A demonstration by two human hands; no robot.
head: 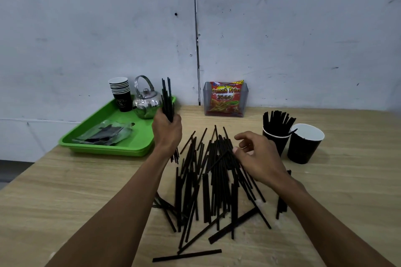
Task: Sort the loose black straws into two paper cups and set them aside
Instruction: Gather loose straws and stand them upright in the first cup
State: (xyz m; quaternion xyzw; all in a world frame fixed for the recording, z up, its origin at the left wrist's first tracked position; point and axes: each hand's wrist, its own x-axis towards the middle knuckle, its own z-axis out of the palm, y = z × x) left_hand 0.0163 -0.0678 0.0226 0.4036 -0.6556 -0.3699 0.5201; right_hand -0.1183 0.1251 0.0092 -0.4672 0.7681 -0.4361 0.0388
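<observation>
A pile of loose black straws lies spread on the wooden table in front of me. My left hand grips an upright bundle of black straws above the pile's far left side. My right hand hovers over the pile's right part, thumb and fingers pinching the tip of one straw. To the right stand two black paper cups: one filled with upright straws, the other with a white inside and nothing visible in it.
A green tray at the far left holds a stack of black cups, a steel kettle and plastic packets. A clear holder with a red snack bag stands against the wall. A few straws lie under my right forearm.
</observation>
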